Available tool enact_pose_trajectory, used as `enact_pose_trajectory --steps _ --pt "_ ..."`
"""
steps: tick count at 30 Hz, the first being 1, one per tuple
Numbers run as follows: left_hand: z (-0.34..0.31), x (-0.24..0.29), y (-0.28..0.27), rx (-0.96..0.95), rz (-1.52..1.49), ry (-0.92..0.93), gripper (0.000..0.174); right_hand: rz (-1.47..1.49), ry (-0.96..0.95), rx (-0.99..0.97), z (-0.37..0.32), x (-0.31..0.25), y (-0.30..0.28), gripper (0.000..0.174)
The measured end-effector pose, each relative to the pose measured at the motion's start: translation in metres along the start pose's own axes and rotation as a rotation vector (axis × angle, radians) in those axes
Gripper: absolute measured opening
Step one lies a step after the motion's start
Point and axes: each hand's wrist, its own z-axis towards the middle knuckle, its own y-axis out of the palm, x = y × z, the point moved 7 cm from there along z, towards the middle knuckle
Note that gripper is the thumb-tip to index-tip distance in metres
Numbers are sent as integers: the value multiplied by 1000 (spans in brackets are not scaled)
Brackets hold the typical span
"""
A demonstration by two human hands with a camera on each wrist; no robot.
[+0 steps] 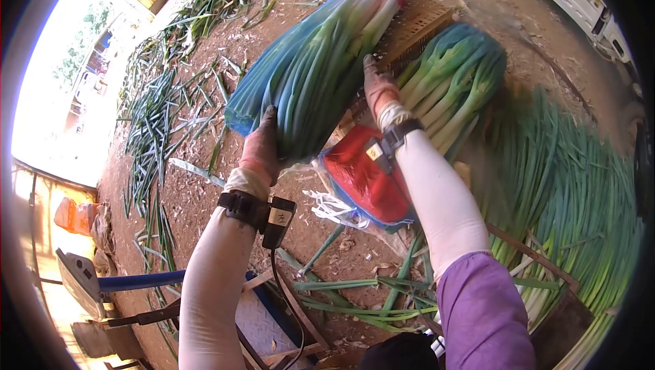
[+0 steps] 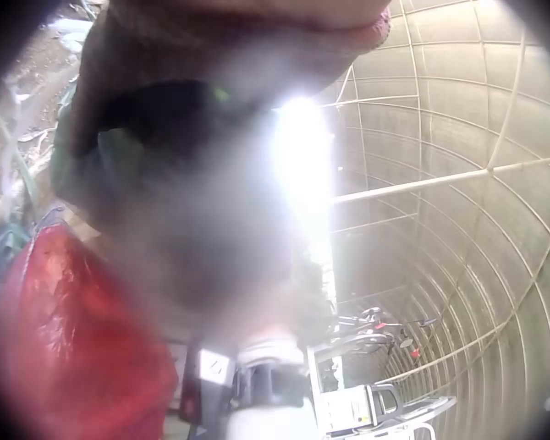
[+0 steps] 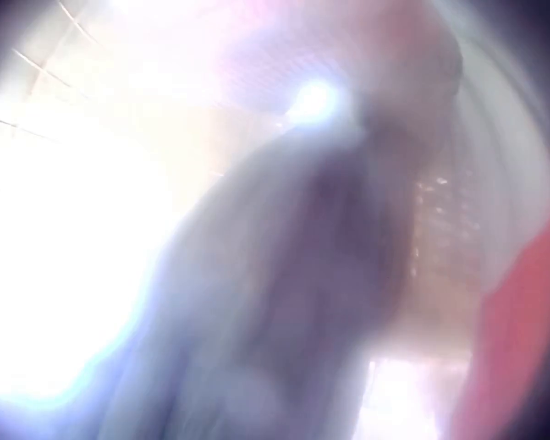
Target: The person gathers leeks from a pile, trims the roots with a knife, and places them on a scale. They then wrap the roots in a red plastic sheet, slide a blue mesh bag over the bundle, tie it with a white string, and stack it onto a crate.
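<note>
A bundle of long green onions [image 1: 310,69] in a blue bag with a red end is held up slantwise in the head view. My gloved left hand [image 1: 261,146] grips its lower leafy end, thumb on top and the other fingers hidden beneath. Near the paler stalk end, my gloved right hand [image 1: 381,89] holds its right side, thumb up, fingers out of sight below. A second bagged bundle [image 1: 458,73] lies just right of the right hand. Below the hands is a red and blue plastic bag pack [image 1: 365,175]. Both wrist views are blurred; the right one shows the dark bundle [image 3: 275,275] close up.
A brown slatted crate [image 1: 421,23] sits behind the held bundle. Loose green onions [image 1: 566,172] are heaped at the right. Leaf scraps [image 1: 153,131] litter the dirt floor at left. A scale display [image 1: 78,271] on a blue pole [image 1: 140,280] and a metal platform [image 1: 263,322] stand lower left.
</note>
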Motion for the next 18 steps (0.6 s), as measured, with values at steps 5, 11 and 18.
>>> enact_pose_trajectory --steps 5,11,18 --pt "-24 2 3 284 200 76 53 -154 -38 -111 54 -24 20 80" --pt "-3 -5 -25 443 319 140 62 -148 14 -280 157 3 83 78" --pt "8 -5 -43 561 543 276 79 -245 232 -325 98 -32 46 81"
